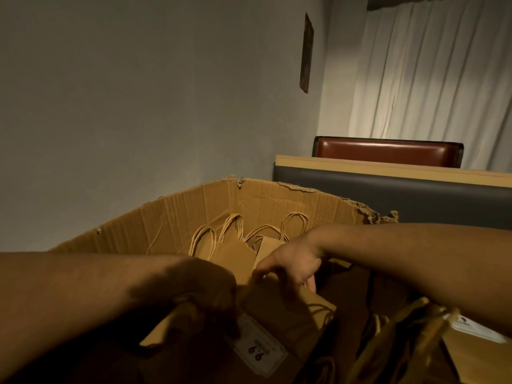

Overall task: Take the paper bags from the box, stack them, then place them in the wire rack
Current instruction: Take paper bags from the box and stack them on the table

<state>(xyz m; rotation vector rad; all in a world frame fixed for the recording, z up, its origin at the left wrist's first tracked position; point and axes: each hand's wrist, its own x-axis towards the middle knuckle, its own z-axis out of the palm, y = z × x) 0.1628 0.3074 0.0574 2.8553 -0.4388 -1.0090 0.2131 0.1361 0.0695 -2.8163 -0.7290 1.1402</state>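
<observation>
A large open cardboard box (194, 209) with torn top edges fills the lower half of the view. Several flat brown paper bags (230, 253) with twisted paper handles lie inside it. Both my arms reach down into the box. My left hand (205, 297), in deep shadow, grips the near end of a flat bag (279, 314) that carries a white label reading 99. My right hand (293, 267) pinches the far edge of the same bag, thumb on one side and fingers curled over the other. No wire rack is in view.
A grey wall rises behind the box, with a dark framed picture (306, 54) on it. A grey booth back (388, 195) with a wooden ledge, a brown seat back (388, 151) and white curtains (432, 79) stand at the right. More bags with a white label (471, 328) lie at bottom right.
</observation>
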